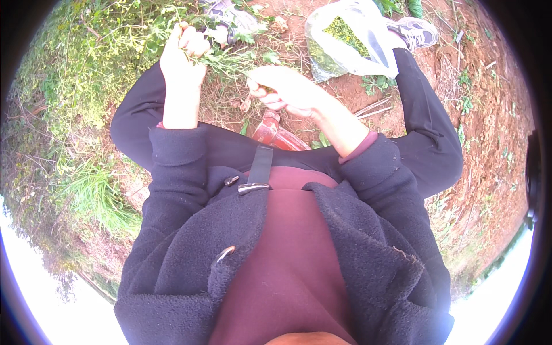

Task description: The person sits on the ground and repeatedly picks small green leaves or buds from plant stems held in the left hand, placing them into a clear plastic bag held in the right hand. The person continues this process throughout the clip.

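My left hand [183, 64] is closed in a fist around thin green plant stems [230, 62], whose leafy ends stretch right towards the other hand. Lower and to the right, my right hand [286, 88] has its fingers curled in, with small yellow-green flower heads [267, 89] partly visible inside them. How many it holds is hidden by the fingers. Beyond that hand, a white translucent plastic bag [381, 54] stands with its mouth open, and yellow-green flower heads [347, 36] lie inside it.
Yellow-flowered plants [125, 47] grow thickly on the left. A red wooden stool [276, 131] shows below me, between my legs. My shoes [416, 34] rest on reddish soil [487, 103] strewn with dry stalks [373, 108]. A grass tuft [101, 189] grows behind my left leg.
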Demonstrator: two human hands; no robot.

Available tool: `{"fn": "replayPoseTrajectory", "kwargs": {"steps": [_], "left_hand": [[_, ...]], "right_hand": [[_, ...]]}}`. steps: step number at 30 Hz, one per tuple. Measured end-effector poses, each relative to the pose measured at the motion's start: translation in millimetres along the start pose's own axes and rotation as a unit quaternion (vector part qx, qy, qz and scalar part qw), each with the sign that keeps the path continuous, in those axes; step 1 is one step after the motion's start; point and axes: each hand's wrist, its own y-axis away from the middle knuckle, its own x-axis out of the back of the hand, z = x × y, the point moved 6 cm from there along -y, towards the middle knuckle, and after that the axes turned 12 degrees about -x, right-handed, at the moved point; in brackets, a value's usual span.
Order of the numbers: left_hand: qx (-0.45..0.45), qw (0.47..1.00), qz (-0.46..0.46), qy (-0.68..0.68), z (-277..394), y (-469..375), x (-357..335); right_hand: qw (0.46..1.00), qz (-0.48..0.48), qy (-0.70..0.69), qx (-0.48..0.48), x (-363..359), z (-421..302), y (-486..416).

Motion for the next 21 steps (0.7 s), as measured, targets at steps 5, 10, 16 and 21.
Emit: {"fn": "replayPoseTrajectory", "kwargs": {"steps": [5, 10, 16, 21], "left_hand": [[-0.006, 0.999, 0.031, -0.012, 19.5, -5.4, 10.2], [0.026, 0.993, 0.053, -0.105, 23.3, -2.7, 10.9], [0.027, 0.973, 0.101, -0.204, 18.4, 3.1, 10.8], [0.034, 0.965, 0.097, -0.242, 16.6, 4.3, 9.3]], "right_hand": [[0.991, 0.048, 0.027, 0.123, 46.8, -39.4, 29.2], [0.93, 0.289, 0.005, 0.228, 167.1, -91.5, 76.0], [0.542, 0.512, 0.587, 0.317, 169.4, -101.6, 100.2], [0.553, 0.507, 0.57, 0.335, 128.7, -107.3, 85.9]]}}
